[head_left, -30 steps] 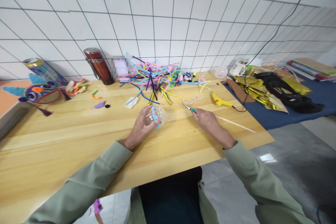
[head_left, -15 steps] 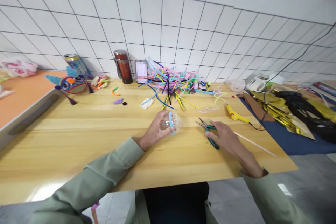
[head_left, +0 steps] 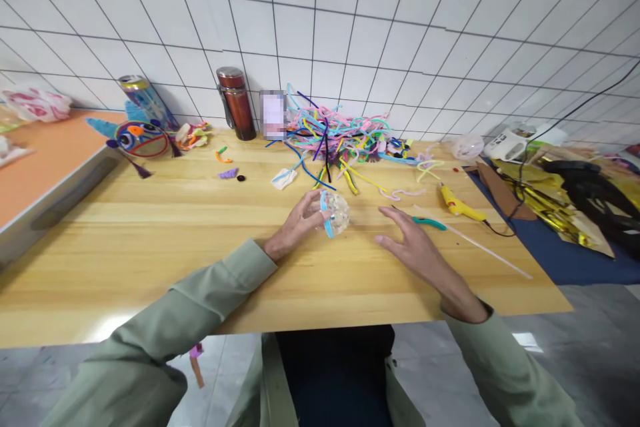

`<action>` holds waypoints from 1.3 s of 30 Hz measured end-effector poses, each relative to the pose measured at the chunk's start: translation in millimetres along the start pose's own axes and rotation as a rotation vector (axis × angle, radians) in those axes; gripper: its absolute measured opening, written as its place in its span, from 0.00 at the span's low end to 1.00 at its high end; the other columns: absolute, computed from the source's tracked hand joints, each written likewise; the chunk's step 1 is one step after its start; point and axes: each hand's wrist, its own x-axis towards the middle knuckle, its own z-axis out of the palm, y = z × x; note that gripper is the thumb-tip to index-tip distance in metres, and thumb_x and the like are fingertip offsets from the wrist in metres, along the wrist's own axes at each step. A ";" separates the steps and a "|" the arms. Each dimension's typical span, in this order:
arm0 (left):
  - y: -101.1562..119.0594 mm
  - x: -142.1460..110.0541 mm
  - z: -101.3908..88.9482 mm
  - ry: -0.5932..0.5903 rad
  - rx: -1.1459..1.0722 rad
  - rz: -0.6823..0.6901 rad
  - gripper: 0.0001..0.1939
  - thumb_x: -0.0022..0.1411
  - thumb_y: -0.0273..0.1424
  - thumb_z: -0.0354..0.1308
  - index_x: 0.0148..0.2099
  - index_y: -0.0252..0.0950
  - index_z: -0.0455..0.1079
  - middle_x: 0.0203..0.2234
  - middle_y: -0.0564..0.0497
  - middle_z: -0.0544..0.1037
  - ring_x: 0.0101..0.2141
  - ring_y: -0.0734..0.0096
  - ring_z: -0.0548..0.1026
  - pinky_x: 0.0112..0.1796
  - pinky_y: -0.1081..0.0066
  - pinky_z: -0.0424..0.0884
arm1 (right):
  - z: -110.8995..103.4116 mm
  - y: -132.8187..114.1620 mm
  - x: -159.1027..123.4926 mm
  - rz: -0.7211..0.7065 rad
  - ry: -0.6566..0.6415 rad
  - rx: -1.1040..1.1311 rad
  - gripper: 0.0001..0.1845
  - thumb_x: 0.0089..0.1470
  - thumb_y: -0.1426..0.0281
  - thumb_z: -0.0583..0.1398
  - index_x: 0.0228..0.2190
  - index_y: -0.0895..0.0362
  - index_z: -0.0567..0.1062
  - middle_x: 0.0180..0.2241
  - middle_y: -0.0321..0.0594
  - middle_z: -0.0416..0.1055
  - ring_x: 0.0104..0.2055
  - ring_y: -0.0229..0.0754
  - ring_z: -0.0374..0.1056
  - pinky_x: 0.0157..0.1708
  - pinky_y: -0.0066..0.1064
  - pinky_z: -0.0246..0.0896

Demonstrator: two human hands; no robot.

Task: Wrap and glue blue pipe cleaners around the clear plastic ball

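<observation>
My left hand (head_left: 304, 219) is closed around a clear, rounded plastic piece (head_left: 339, 213) with a light blue band around it; small pale bits show inside, though what they are I cannot make out. To its right, my right hand (head_left: 407, 240) hovers over the table with thumb and fingers apart, holding nothing. Just beyond that hand lie green-handled pliers (head_left: 431, 222), partly hidden behind it. A thin pale stick (head_left: 493, 252) lies to their right. Behind the plastic piece is a second pair of pliers with yellow handles (head_left: 351, 181).
A heap of colourful pipe cleaners (head_left: 345, 130) lies against the tiled wall beside a phone (head_left: 273, 115) and a brown-red thermos (head_left: 237, 103). A yellow glue gun (head_left: 460, 203) with its cord is at right. A decorated blue fish-like craft (head_left: 143, 139) and a can (head_left: 147, 100) stand left.
My right hand has let go of the green-handled pliers, which now lie farther right on the table. The banded plastic piece has turned slightly in my left hand. The view has tilted down.
</observation>
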 end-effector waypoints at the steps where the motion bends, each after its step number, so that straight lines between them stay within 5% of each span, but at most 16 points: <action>1: 1.8 0.9 1.2 0.003 -0.079 -0.037 0.32 0.63 0.51 0.72 0.63 0.42 0.72 0.60 0.43 0.80 0.59 0.49 0.79 0.60 0.53 0.76 | 4.1 -17.1 5.3 -0.013 -0.020 0.092 0.35 0.64 0.54 0.65 0.68 0.49 0.70 0.69 0.50 0.71 0.70 0.61 0.68 0.70 0.61 0.62; 5: 7.6 4.0 4.6 -0.008 -0.287 -0.146 0.29 0.66 0.54 0.69 0.59 0.40 0.75 0.56 0.42 0.83 0.52 0.53 0.83 0.51 0.58 0.79 | 21.3 -68.0 33.4 -0.057 -0.083 0.335 0.46 0.59 0.51 0.71 0.72 0.47 0.65 0.73 0.50 0.65 0.73 0.60 0.65 0.73 0.60 0.58; 8: 9.3 6.2 3.4 0.007 -0.342 -0.185 0.28 0.66 0.53 0.68 0.57 0.38 0.76 0.55 0.43 0.84 0.49 0.56 0.84 0.47 0.63 0.80 | 34.3 -79.0 54.2 -0.074 -0.095 0.463 0.44 0.58 0.51 0.72 0.70 0.47 0.67 0.72 0.48 0.66 0.73 0.59 0.64 0.74 0.58 0.57; 17: 17.0 5.3 -4.5 -0.119 -0.476 -0.258 0.33 0.69 0.59 0.63 0.64 0.42 0.77 0.61 0.40 0.82 0.58 0.51 0.82 0.55 0.57 0.80 | 62.3 -58.4 80.8 0.056 -0.106 0.801 0.41 0.57 0.41 0.70 0.64 0.48 0.75 0.67 0.46 0.75 0.70 0.58 0.69 0.71 0.52 0.64; 26: 12.3 14.3 -11.4 -0.131 -0.538 -0.509 0.33 0.72 0.60 0.57 0.65 0.42 0.74 0.55 0.41 0.85 0.42 0.58 0.87 0.39 0.63 0.86 | 66.2 -50.5 76.7 0.071 -0.049 0.743 0.43 0.56 0.36 0.67 0.63 0.49 0.75 0.64 0.49 0.76 0.66 0.59 0.73 0.65 0.54 0.70; 39: 17.8 14.1 -3.3 -0.112 -0.521 -0.542 0.35 0.71 0.62 0.55 0.65 0.42 0.73 0.57 0.40 0.85 0.39 0.59 0.87 0.40 0.62 0.86 | 71.5 -47.0 71.3 -0.070 0.028 0.591 0.43 0.58 0.39 0.67 0.65 0.47 0.73 0.64 0.50 0.73 0.66 0.61 0.71 0.64 0.57 0.72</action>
